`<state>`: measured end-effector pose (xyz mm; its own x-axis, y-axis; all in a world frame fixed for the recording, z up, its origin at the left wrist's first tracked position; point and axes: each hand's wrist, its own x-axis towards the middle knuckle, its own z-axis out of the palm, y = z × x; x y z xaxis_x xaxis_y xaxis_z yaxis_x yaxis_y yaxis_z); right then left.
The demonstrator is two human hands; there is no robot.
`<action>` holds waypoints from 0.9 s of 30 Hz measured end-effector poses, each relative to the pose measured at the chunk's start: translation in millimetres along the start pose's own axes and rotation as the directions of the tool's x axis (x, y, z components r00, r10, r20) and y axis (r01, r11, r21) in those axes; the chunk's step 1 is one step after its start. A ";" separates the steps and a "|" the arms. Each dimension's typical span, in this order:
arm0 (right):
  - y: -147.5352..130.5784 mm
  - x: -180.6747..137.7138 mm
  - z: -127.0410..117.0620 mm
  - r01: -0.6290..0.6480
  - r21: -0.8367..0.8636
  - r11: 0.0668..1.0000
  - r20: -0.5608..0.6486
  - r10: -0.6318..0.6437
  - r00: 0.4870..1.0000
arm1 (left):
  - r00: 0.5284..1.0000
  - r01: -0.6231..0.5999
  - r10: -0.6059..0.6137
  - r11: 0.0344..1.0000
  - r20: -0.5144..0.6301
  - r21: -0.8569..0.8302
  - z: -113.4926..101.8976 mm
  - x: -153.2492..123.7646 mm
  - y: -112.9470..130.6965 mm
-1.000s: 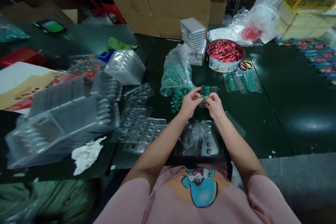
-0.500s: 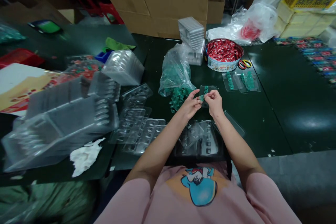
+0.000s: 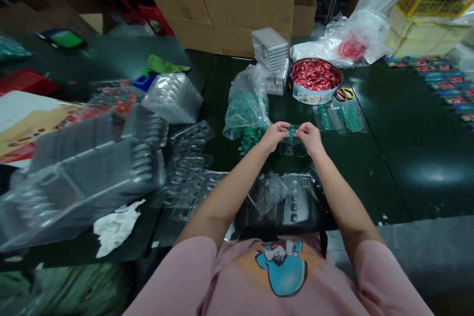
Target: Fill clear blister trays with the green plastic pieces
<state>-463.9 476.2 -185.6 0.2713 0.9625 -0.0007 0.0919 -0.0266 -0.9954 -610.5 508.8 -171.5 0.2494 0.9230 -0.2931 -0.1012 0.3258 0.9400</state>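
Observation:
A clear plastic blister tray (image 3: 292, 149) lies on the dark table in front of me, with small green pieces (image 3: 291, 134) in a row along its middle. On the left of that row my left hand (image 3: 276, 136) has its fingers pinched at a green piece. My right hand (image 3: 310, 137) is closed from the right side, its thumb and fingertips at the same piece. The exact fingertip contact is too small to make out. Close to my left hand, a heap of loose green pieces (image 3: 249, 139) spills from a clear plastic bag (image 3: 247, 98).
Filled trays (image 3: 340, 117) lie to the right, below scissors (image 3: 344, 94) and a round tin (image 3: 315, 94) of red wrapped pieces. Stacked clear trays (image 3: 270, 52) stand behind the bag. Loose trays (image 3: 185, 177) and a large plastic stack (image 3: 92, 173) fill the left. A cardboard box (image 3: 237, 5) stands behind.
My left hand has moved slightly up and right, its fingers now drawn together. My right hand has shifted a little right. The green piece between them now sits over the tray's row.

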 end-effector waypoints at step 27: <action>27.6 -14.2 -2.1 0.221 -0.762 0.608 0.238 -0.054 0.970 | 0.965 -0.211 0.259 0.712 0.029 0.670 -2.7 -1.3 -36.3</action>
<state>-463.2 461.2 -212.9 0.0302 0.9991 0.0299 0.8462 -0.0097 -0.5328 -609.8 496.3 -205.7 0.2425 0.9695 -0.0343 0.5202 -0.1001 0.8481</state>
